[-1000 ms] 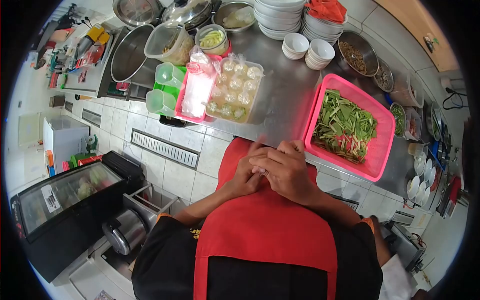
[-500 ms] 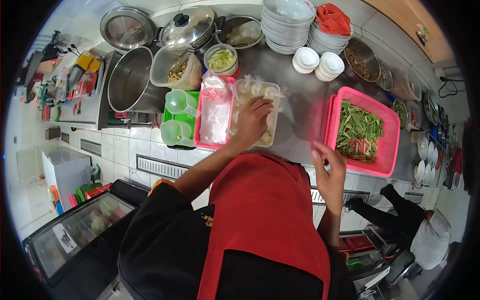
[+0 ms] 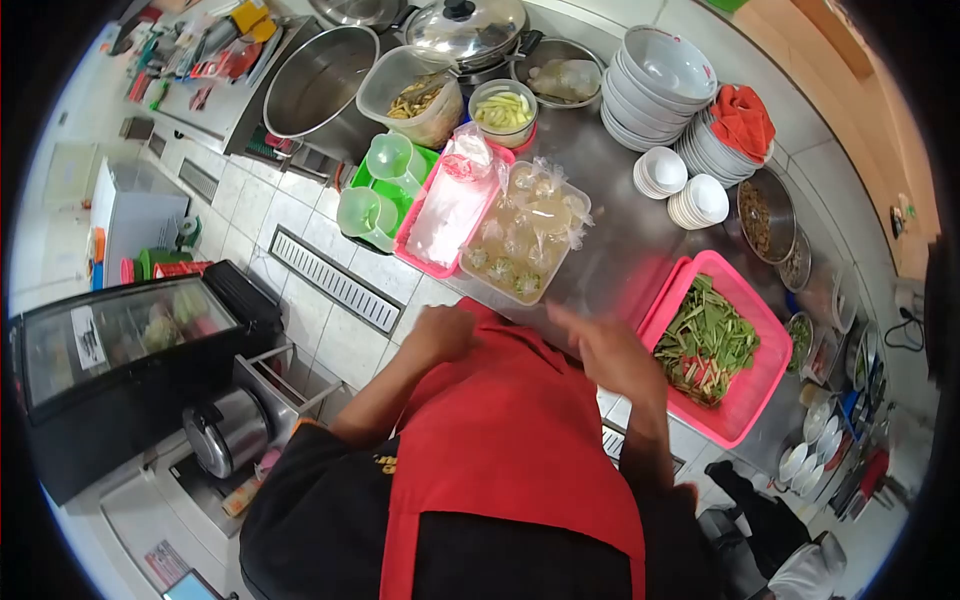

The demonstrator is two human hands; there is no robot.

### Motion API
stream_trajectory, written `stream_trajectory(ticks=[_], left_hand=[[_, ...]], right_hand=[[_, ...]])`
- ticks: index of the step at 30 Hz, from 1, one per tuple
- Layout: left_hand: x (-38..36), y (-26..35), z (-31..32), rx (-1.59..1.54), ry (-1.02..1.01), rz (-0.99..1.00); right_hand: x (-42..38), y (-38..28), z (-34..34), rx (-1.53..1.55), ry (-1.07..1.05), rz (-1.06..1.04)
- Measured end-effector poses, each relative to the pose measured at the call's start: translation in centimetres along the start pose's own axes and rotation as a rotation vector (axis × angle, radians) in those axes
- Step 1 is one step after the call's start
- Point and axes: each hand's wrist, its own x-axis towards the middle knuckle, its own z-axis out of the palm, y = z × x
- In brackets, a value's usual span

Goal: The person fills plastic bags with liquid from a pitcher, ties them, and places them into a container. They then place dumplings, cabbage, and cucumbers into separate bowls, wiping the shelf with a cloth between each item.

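My left hand (image 3: pixel 445 334) is curled closed in front of the red apron (image 3: pixel 525 430); whatever its fingers hold, if anything, is hidden. My right hand (image 3: pixel 618 352), a little blurred, hangs by the counter edge with a finger stretched to the left and nothing visible in it. Between and beyond the hands stands a clear plastic tub (image 3: pixel 527 235) full of small knotted plastic bags. Right of my right hand is a pink basket (image 3: pixel 738 425) of cut green vegetables (image 3: pixel 708 335). A pink tray (image 3: pixel 430 268) lined with plastic bags touches the tub's left side.
Green measuring cups (image 3: pixel 366 214) sit in a green tray at the left. Behind are a big pot (image 3: pixel 320 85), a lidded pot (image 3: pixel 462 35) and a tub of cut pale green vegetables (image 3: pixel 502 112). Stacked bowls (image 3: pixel 660 85) stand at the back. Another person (image 3: pixel 765 525) is at lower right.
My left hand has drawn back from the bag-filled tub to my apron and curled closed. My right hand has shifted slightly left. The view has turned and moved, so the counter appears tilted.
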Motion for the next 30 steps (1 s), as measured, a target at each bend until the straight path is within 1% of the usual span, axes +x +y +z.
stream_trajectory(ticks=[1, 3, 4, 5, 7, 8, 9, 10, 11, 13, 14, 15, 16, 17, 19, 20, 22, 23, 25, 26, 27, 28, 29, 30], left_hand=[[-0.7, -0.6, 0.2, -0.008, 0.004, -0.012], [-2.0, -1.9, 0.7, -0.281, 0.374, -0.061], [-2.6, -2.6, 0.0, -0.407, 0.313, -0.11], [-3.1, -4.0, 0.1, -0.409, 0.314, -0.113], [-4.3, -8.1, 0.7, -0.709, 0.159, -0.237], [-4.3, -11.4, 2.0, -0.854, 0.1, -0.369], [-4.1, -14.8, 2.8, -0.992, 0.037, -0.501], [-5.0, -16.7, 0.7, -0.74, -0.006, -0.611], [-5.7, -18.9, -1.5, -0.48, -0.043, -0.708], [-3.8, -26.9, -0.1, -0.199, 0.187, -0.751], [-2.4, -29.4, -0.9, -0.295, 0.371, -0.687], [-0.7, -31.7, -1.6, -0.394, 0.547, -0.618], [2.5, -34.0, -1.5, -0.688, 0.768, -0.333], [5.9, -35.7, -1.2, -0.976, 0.971, -0.03], [10.3, -36.9, -1.3, -1.343, 0.717, 0.082], [11.8, -37.0, -0.4, -1.321, 0.677, 0.087], [14.1, -36.9, -0.3, -1.315, 0.625, 0.114], [14.5, -36.9, -0.1, -1.356, 0.625, 0.069], [15.7, -37.8, 0.9, -1.431, 0.585, 0.181], [16.1, -38.3, 1.0, -1.427, 0.568, 0.206], [16.4, -38.8, 1.1, -1.41, 0.543, 0.175], [16.2, -39.5, 0.8, -1.387, 0.52, 0.142], [15.6, -40.8, 0.3, -1.373, 0.515, 0.17], [14.4, -42.0, -0.7, -1.067, 0.878, 0.143]], right_hand=[[1.9, -1.2, -1.6, 0.013, 0.143, -0.053], [6.1, -1.0, -2.1, -0.045, 0.269, -0.145], [8.7, -2.0, -2.4, -0.035, 0.233, -0.062], [11.5, -3.4, -2.5, -0.028, 0.198, 0.024], [17.8, -3.2, 0.8, 0.0, 0.425, -0.035], [20.4, -3.1, 2.3, -0.005, 0.423, -0.034], [22.8, -3.1, 4.0, -0.136, 0.541, -0.044], [24.7, -3.1, 5.6, -0.268, 0.662, -0.053], [25.9, -2.8, 7.2, -0.272, 0.67, -0.047], [27.3, -2.3, 9.3, -0.433, 0.722, 0.033], [27.7, -2.6, 9.7, -0.405, 0.705, 0.101], [28.4, -2.1, 10.5, -0.376, 0.783, 0.104], [28.3, -3.1, 10.3, -0.404, 0.86, 0.107], [28.8, -3.0, 10.4, -0.412, 0.848, 0.115], [28.8, -3.0, 10.7, -0.272, 0.861, 0.198], [28.8, -3.4, 10.6, -0.283, 0.867, 0.208], [28.9, -3.9, 10.1, -0.192, 0.91, 0.25], [29.6, -3.8, 10.0, -0.208, 0.918, 0.26], [29.6, -3.1, 11.0, -0.33, 0.866, 0.137], [29.6, -2.9, 11.0, -0.342, 0.851, 0.133], [29.4, -3.1, 10.7, -0.356, 0.867, 0.147], [29.1, -3.6, 10.4, -0.301, 0.891, 0.179], [29.0, -4.2, 10.0, -0.245, 0.923, 0.206], [28.3, -5.9, 9.0, -0.204, 1.001, 0.175]])
